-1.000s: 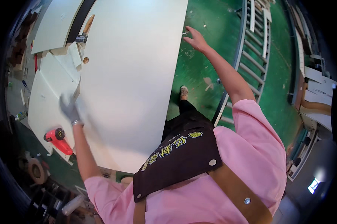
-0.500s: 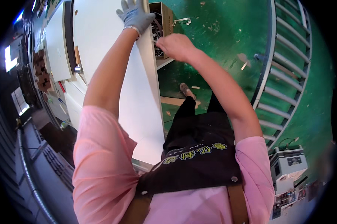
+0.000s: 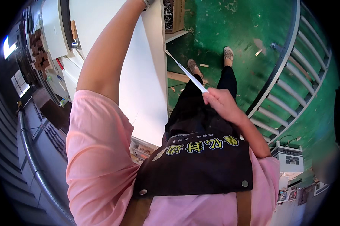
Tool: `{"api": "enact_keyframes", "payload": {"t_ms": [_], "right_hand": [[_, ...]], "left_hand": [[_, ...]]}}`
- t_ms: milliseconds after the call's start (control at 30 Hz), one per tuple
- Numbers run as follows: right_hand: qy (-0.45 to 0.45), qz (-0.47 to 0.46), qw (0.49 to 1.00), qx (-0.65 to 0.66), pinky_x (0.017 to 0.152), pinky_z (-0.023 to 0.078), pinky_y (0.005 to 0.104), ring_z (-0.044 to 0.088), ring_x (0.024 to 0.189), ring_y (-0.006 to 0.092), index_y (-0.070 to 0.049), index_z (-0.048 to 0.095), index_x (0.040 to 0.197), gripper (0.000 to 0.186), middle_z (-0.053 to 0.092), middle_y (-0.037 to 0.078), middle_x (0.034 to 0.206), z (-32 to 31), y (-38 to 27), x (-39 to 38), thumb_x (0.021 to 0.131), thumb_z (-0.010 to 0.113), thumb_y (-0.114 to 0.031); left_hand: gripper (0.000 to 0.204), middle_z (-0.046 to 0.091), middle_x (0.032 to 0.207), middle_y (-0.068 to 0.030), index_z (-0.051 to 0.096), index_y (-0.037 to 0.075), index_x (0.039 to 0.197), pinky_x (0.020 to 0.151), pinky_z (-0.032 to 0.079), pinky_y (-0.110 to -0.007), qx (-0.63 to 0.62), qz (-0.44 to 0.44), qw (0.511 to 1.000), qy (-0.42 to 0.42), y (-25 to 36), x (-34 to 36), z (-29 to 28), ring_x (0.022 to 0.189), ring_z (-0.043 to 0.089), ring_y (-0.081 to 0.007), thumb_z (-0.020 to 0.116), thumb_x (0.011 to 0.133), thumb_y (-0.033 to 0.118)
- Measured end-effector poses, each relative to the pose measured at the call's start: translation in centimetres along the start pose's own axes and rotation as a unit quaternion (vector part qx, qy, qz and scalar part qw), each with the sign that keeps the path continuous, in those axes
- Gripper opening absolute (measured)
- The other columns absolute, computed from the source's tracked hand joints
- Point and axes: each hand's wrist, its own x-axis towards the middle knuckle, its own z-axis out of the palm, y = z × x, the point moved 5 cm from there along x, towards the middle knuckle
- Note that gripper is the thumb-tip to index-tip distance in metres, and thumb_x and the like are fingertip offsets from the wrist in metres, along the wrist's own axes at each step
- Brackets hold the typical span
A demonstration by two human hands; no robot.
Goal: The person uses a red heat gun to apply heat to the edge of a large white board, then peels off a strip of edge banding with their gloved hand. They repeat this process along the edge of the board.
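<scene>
My right hand [image 3: 217, 98] is closed on a narrow white strip [image 3: 189, 75], which runs taut to the near long edge of a large white panel [image 3: 151, 83]. The strip's far end meets that edge below a cardboard box [image 3: 175, 15] of tangled material, which stands on a white shelf beside the panel. My left hand [image 3: 147, 3] is mostly out of view at the top edge, on or beside the panel, its fingers hidden. My dark apron and both feet show below.
A roller conveyor [image 3: 294, 94] runs along the right on the green floor, with a grey machine [image 3: 288, 158] behind. At left are other white boards [image 3: 57, 26], a wooden-handled tool [image 3: 74, 32], wooden blocks [image 3: 40, 49] and a silver duct [image 3: 38, 169].
My right hand has moved from the panel's edge down toward my body, drawing out the white strip. My left hand reached up onto the panel, then slipped mostly out of view as the view shifted.
</scene>
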Motion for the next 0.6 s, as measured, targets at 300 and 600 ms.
{"api": "enact_keyframes", "payload": {"t_ms": [300,600], "right_hand": [[0.153,-0.170,0.807,-0.544,0.103,0.033,0.0423,0.041,0.124,0.0371,-0.005,0.040,0.135,0.075,0.044,0.021,0.134,-6.8,-7.4,6.5,0.071,0.070,-0.029],[0.042,0.008,0.931,-0.361,0.089,0.044,0.0401,0.058,0.104,0.0346,0.005,0.052,0.118,0.054,0.061,0.021,0.110,0.3,-4.5,12.9,0.086,0.056,-0.038]], "left_hand": [[0.096,0.018,0.149,-0.0227,0.024,0.013,0.145,0.106,0.010,-0.061,-0.026,-0.070,0.996,-0.040,0.0,-2.3,-0.8,0.137,0.014,-0.0443,0.065,0.067,0.052],[0.095,0.022,0.146,-0.0239,0.025,0.009,0.143,0.107,0.011,-0.061,0.008,-0.068,0.997,-0.041,2.9,-9.7,-1.1,0.136,0.016,-0.0440,0.067,0.063,0.039]]}}
